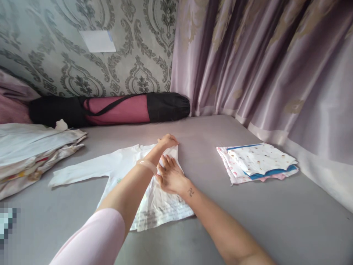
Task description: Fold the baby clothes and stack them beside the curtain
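Observation:
A small white long-sleeved shirt (124,162) lies spread on the grey bed sheet, one sleeve stretched out to the left. On its right side the cloth is doubled inward, and no sleeve sticks out there. My left hand (168,140), beyond a pale bangle on the wrist, is at the shirt's upper right corner with its fingers bent down onto the cloth; the fingertips are partly hidden. Just below it, my right hand (171,176) rests flat on the right part of the shirt, fingers stretched and spread. Faint printed marks show near the wrinkled lower hem.
Folded clothes (261,160) form a small stack on the right. A heap of loose clothes (35,147) lies at the left. Along the patterned wall rests a long black and maroon bag (118,108). Purple curtains (220,55) hang along the right side.

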